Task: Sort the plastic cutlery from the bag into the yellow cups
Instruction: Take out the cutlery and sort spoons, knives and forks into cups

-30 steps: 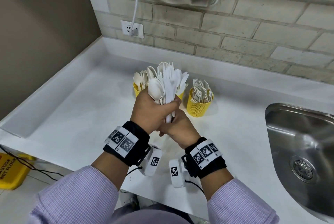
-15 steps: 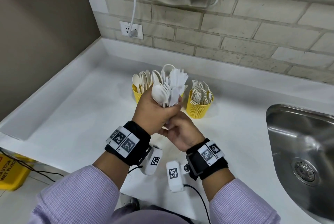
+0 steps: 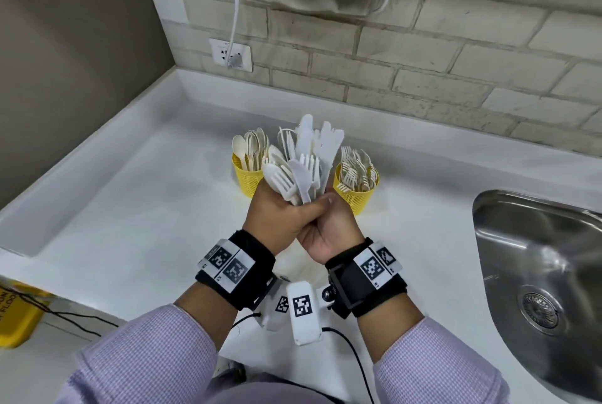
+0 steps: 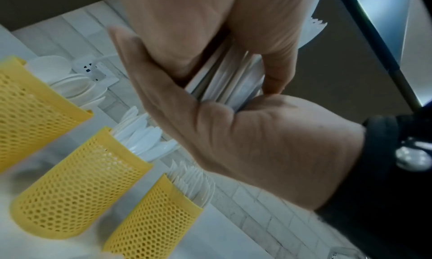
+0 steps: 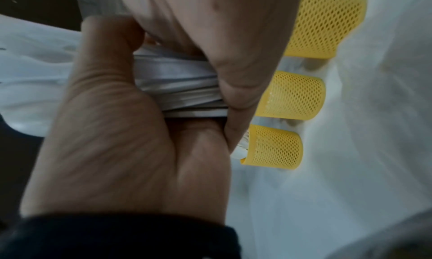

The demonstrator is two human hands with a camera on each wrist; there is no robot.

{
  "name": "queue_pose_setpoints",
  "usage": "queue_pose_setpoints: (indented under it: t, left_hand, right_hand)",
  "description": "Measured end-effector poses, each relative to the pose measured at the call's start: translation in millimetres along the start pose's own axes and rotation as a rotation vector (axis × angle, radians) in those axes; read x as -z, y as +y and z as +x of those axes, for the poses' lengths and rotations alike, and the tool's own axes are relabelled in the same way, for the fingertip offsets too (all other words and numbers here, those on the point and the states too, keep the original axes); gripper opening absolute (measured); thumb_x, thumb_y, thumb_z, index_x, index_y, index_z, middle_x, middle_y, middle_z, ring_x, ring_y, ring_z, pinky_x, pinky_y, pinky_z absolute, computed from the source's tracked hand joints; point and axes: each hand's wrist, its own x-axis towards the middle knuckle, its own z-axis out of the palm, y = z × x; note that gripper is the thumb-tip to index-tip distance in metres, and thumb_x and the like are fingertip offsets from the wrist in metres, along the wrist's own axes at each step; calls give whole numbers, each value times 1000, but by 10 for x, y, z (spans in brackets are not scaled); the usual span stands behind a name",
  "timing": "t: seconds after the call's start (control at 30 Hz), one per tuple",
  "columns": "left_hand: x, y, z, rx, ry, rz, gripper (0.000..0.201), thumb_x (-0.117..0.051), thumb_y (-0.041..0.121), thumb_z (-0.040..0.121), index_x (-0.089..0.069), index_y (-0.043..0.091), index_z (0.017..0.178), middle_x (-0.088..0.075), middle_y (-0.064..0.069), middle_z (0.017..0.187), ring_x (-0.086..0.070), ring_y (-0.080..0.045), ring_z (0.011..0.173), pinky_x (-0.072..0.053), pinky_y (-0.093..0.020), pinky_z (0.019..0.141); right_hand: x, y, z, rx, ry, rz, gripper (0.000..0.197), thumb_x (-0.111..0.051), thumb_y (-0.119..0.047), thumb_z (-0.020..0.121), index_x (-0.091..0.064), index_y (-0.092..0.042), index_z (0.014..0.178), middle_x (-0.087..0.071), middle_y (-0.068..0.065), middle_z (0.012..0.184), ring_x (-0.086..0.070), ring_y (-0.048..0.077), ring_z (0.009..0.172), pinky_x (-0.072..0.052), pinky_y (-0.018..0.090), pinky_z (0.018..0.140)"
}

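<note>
Since a second ago the right hand (image 3: 329, 227) has slid up beside the left hand (image 3: 280, 221), and the bundle of cutlery (image 3: 301, 166) has fanned wider. Nearest, both hands press together, each with fingers curled round the bundle's handles; the wrist views show the white handles packed between the two palms. Spoon, fork and knife heads splay upward out of the fists. Just beyond stand the yellow cups (image 3: 247, 175), three in a row in the left wrist view, on the white counter (image 3: 130, 208), holding sorted cutlery.
</note>
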Motion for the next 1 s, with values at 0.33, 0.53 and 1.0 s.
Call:
queue_pose_setpoints:
  t: [0.33,0.53,1.0]
  left_hand:
    - [113,62,28,-2,-34,60,16,-79,0,83,-77,10,96,-79,-4,92,-76,-20,91,-61,-39,82]
    - [260,150,39,-95,-86,171,18,-77,2,86,-73,3,103,-77,-6,92,-73,-16,87,-56,-21,75]
    - [642,323,169,-219,-123,222,46,-75,-17,73,-66,25,90,-68,-16,76,-59,-7,66,-46,-8,65]
  right_hand:
    - [17,-81,-86,65,53,-207,41,-44,-34,104,-67,-9,128,-68,19,130,-63,37,118,-53,48,98]
    - [-95,-212,-172,125,26,-322,21,-51,-19,98,-67,-8,106,-64,22,112,-64,31,99,-59,41,84]
    - [-454,-307,-295,490,20,-455,26,-50,-9,100,-64,4,118,-71,18,114,-69,28,95,-55,38,82]
